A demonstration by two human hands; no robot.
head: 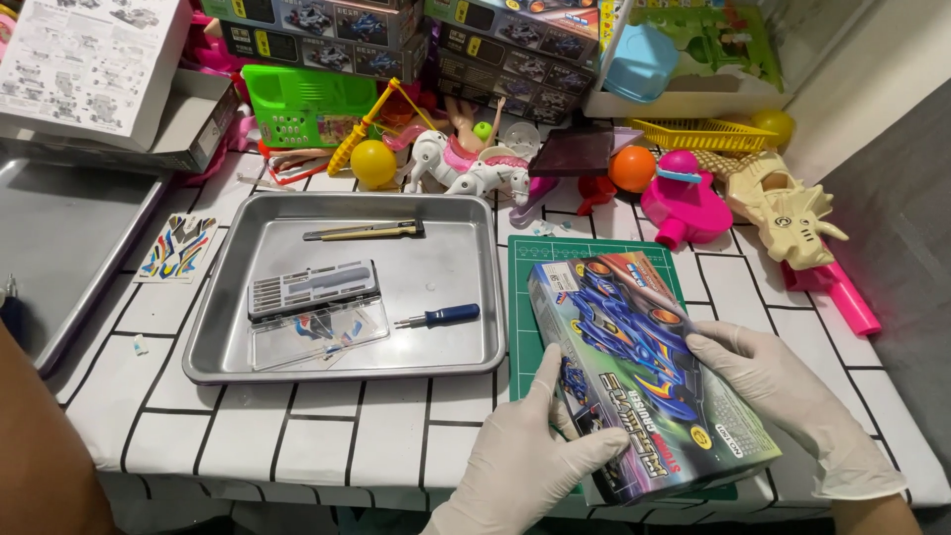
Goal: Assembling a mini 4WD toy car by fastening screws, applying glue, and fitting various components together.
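Resting on a green cutting mat (555, 260) at the near right of the worktop (327, 436), a glossy cardboard model-car box (644, 372) with a blue racing car printed on its lid lies tilted, its long axis running from far left to near right. Both hands wear thin, pale, slightly wrinkled gloves and are set apart on either side of it. The left hand (525, 461) is clamped on the near left edge, thumb raised along the side wall, fingers curled under the near end. The right hand (783, 396) lies flat against the right edge, fingers spread and pointing left onto the lid.

Left of the mat sits a shallow, brushed metal tray (466, 213) with rounded corners. In it lie a slim utility knife (365, 231), a small screwdriver (441, 317) with a blue handle, and a grey plastic parts frame (312, 287) over a clear flat pack. A colourful sticker sheet (178, 246) lies left of the tray on the white, black-lined tiles. Plastic toys, among them a white horse (466, 166) and an orange ball (632, 166), crowd the far side.
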